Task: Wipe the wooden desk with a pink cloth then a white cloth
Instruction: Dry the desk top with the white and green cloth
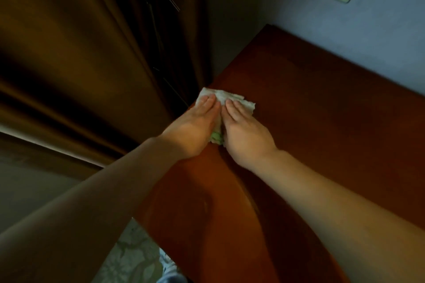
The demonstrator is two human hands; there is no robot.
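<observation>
From the head view, the left hand point(195, 125) and right hand point(246, 132) are lying side by side with fingers straight, pressing flat on the white cloth point(226, 99), which is sitting near the wooden worktop's point(322, 122) left edge, beside a brown curtain point(80, 53).

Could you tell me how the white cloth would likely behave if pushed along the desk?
The crumpled white cloth looks floppy: it wrinkles under the left hand and right hand, so it would probably bunch. On the smooth reddish-brown wooden desk it likely slides easily.
</observation>
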